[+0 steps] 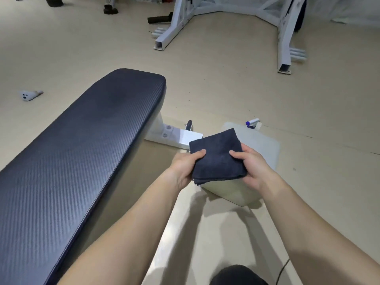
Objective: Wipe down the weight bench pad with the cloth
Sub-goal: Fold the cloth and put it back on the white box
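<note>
Cloth (218,156): dark navy, folded into a thick square, held up in the air between both hands to the right of the bench, not touching the pad.
Left hand (186,167): closed on the cloth's left edge, thumb lying across the top, fingers tucked underneath out of sight.
Right hand (251,166): closed on the cloth's right edge, thumb on top pointing inward, fingers curled under the fold.
Bench pad (82,153): long, dark blue-black, with a woven, carbon-like texture; it runs from the lower left corner up toward the middle of the room and lies flat. Its surface catches a dull sheen along the near half.
Bench frame (176,138): white metal foot showing beneath the far end of the pad, two bolts on its side, just beyond the cloth.
White container (259,145): pale, boxy jug-like thing on the floor directly under the hands, partly hidden by the cloth.
Spray nozzle (252,122): white and blue, at the container's far edge; what it is attached to I cannot tell.
Floor (226,89): beige, smooth, with a few small dark specks.
White rack (224,21): large steel frame standing well beyond the bench, its legs splayed on the floor.
Small grey object (30,95): lying alone on the floor left of the bench, too blurred to identify.
</note>
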A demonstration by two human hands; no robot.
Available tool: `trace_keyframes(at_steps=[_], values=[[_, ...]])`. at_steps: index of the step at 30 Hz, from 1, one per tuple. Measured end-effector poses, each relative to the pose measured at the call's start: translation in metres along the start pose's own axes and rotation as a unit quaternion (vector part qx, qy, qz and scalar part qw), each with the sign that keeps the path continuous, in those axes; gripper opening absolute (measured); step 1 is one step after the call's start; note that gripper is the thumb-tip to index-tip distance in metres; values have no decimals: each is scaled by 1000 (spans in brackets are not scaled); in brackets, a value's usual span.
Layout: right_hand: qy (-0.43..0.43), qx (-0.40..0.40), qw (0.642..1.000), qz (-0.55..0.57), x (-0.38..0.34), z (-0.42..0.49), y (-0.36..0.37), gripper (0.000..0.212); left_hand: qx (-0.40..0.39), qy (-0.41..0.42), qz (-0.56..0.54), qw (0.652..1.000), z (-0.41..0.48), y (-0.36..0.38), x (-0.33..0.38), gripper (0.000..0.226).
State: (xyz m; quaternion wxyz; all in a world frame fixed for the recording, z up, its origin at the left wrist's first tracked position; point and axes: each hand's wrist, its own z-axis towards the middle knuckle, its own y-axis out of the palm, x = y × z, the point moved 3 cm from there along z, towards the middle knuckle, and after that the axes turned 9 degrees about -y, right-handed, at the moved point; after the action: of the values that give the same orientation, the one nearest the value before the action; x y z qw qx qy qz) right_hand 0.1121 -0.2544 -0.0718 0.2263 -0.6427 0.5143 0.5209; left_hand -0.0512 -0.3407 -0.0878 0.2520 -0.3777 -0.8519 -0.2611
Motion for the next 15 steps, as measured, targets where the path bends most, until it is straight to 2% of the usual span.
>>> trace_keyframes(at_steps=[4, 7, 12, 13, 15], values=[[-17, 60, 998, -1, 12, 20, -44, 43, -23, 22, 29, 999, 37, 48, -5, 19], [-33, 98, 994, -36, 16, 38, -70, 50, -45, 56, 78, 994, 67, 80, -3, 34], [-45, 141, 988, -50, 22, 76, -97, 46, -16, 120, 192, 974, 118, 105, 9, 56], [-35, 159, 985, -60, 27, 84, -103, 42, 5, 135, 247, 959, 129, 107, 11, 60], [-10, 210, 964, -160, 35, 89, -111, 35, 83, 187, 413, 887, 144, 104, 9, 63]])
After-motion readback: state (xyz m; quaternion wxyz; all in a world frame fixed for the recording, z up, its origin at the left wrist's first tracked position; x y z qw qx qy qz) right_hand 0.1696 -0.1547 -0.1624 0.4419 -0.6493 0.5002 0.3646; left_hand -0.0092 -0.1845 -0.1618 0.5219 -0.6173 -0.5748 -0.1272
